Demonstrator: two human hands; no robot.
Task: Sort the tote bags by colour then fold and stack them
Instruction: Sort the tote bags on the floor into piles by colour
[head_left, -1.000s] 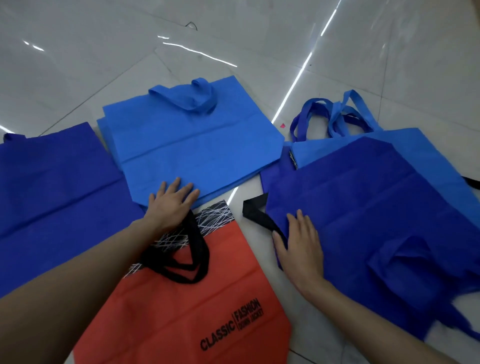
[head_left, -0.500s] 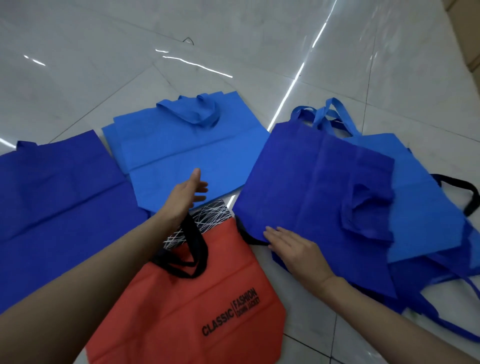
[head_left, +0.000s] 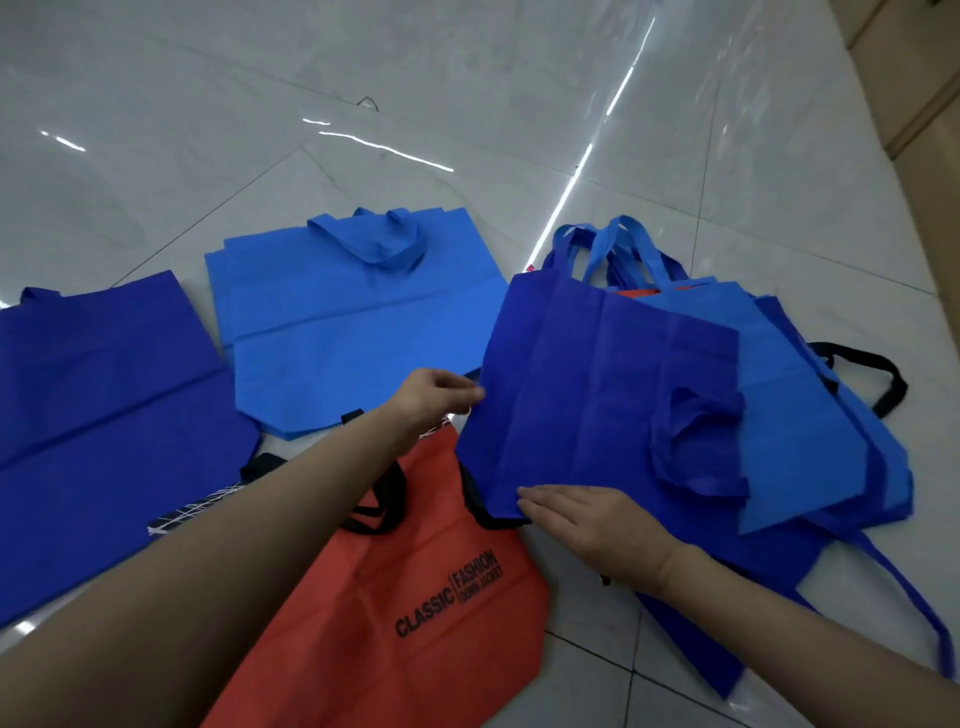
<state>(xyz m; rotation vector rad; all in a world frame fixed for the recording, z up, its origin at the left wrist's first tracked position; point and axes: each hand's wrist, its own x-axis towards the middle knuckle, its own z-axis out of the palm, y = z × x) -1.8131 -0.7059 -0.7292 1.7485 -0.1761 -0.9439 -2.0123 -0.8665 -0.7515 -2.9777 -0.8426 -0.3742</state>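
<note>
- The left hand (head_left: 436, 397) pinches the left edge of a dark bag (head_left: 597, 395), with its fingers curled onto the cloth.
- The right hand (head_left: 587, 525) lies at the near left corner of the same bag. Its fingers are straight and together along the near edge, and I cannot tell whether the thumb goes under the cloth.
- The dark bag is spread out right of centre, on top of the pile (head_left: 810, 431). Its own handles (head_left: 696, 447) are folded over onto its right part.
- The pile on the right holds light blue and dark blue bags overlapping each other, with a sliver of red at its far side. Light blue handles stick out from the far end, a black handle (head_left: 878, 374) loops out to the right, and a dark strap trails toward the near right.
- The red bag (head_left: 415, 597) lies near and central, printed "CLASSIC FASHION", partly under the left forearm. The dark bag's near left corner overlaps its far right edge.
- The light stack (head_left: 353, 332) lies flat beyond the left hand, with handles folded on top.
- The dark stack (head_left: 104, 415) lies flat on the left.
- A black strip with white lines (head_left: 197, 512) shows beside the left forearm, between the dark stack and the red bag.
- The floor (head_left: 260, 104) is glossy pale tile.
</note>
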